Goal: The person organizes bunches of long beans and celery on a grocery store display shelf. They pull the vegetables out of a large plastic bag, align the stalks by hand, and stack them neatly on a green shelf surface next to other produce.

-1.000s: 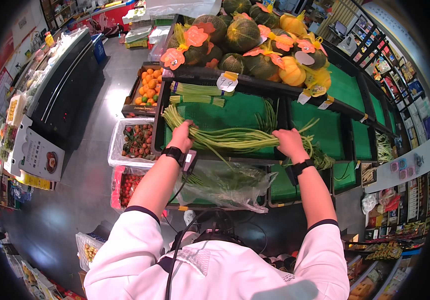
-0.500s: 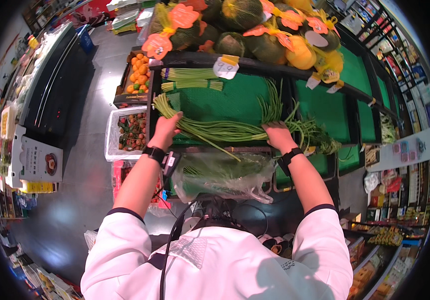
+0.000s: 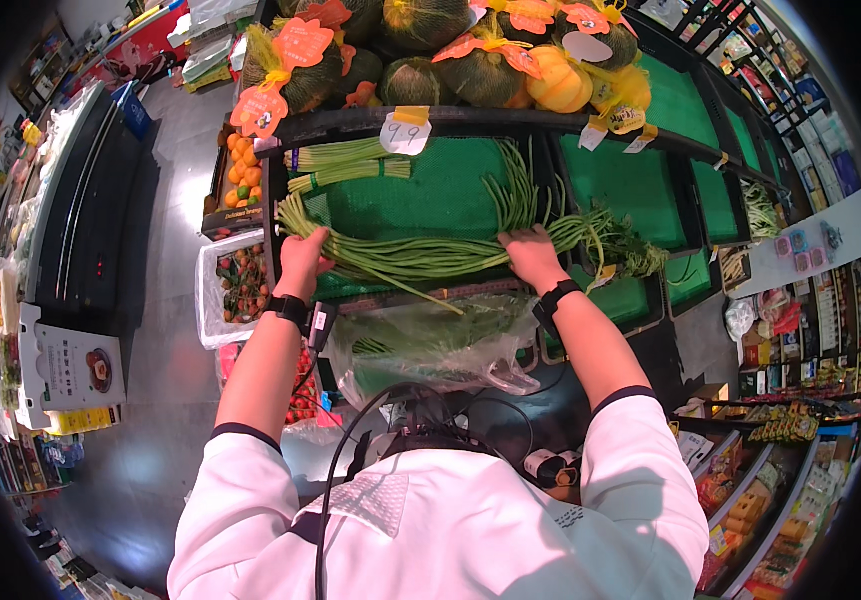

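A loose bunch of long green beans [image 3: 406,258] stretches sideways across the front of a green-lined black crate [image 3: 431,185]. My left hand [image 3: 303,263] is closed round the bunch near its left end, thumb on top. Toward the other end, my right hand [image 3: 533,257] grips the beans, its fingertips partly hidden among them. More beans [image 3: 516,195] curve up behind my right hand, and leafy greens [image 3: 626,250] spill over the divider to the right. At the crate's back left lie tied bundles of green stalks [image 3: 351,160].
A clear plastic bag [image 3: 431,350] covers produce in front of the crate. Netted pumpkins [image 3: 486,75] fill the shelf behind. Oranges [image 3: 243,175] in a box and a white foam box [image 3: 213,300] of reddish fruit stand left. Neighbouring green-lined crates [image 3: 621,180] extend right.
The whole view has swung slightly, so the crate and pumpkins sit farther left. Both hands keep their hold on the beans, which lie much as before.
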`<control>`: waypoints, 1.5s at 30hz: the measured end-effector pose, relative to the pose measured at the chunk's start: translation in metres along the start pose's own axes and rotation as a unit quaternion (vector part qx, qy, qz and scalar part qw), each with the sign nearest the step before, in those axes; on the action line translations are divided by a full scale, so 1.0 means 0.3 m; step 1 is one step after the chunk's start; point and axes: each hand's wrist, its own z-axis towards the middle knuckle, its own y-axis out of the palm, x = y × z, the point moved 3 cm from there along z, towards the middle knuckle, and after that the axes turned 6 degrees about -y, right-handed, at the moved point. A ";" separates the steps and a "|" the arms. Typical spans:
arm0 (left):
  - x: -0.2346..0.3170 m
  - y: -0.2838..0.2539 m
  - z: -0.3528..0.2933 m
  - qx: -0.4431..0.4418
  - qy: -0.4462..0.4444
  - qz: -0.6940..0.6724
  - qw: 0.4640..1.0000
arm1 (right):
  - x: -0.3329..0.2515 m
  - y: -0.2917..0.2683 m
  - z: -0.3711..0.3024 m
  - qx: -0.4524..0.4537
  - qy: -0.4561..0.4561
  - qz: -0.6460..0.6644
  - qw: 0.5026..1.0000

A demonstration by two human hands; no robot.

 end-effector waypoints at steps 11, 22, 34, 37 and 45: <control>0.055 0.009 0.105 -0.021 -0.002 0.007 1.000 | 0.129 -0.054 0.177 0.076 0.067 -0.029 0.994; 0.098 0.060 -0.064 0.100 0.338 0.376 0.857 | -0.061 -0.151 -0.053 0.108 0.176 0.059 0.977; 0.006 0.359 -0.009 -0.167 0.245 0.694 0.656 | -0.063 0.080 -0.119 0.183 0.493 0.836 0.157; -0.002 0.407 -0.036 -0.161 0.260 0.706 0.639 | -0.011 0.209 -0.104 0.200 0.429 0.868 0.151; -0.026 0.369 -0.044 -0.110 0.322 0.701 0.626 | 0.122 0.085 0.024 0.175 0.644 0.620 0.412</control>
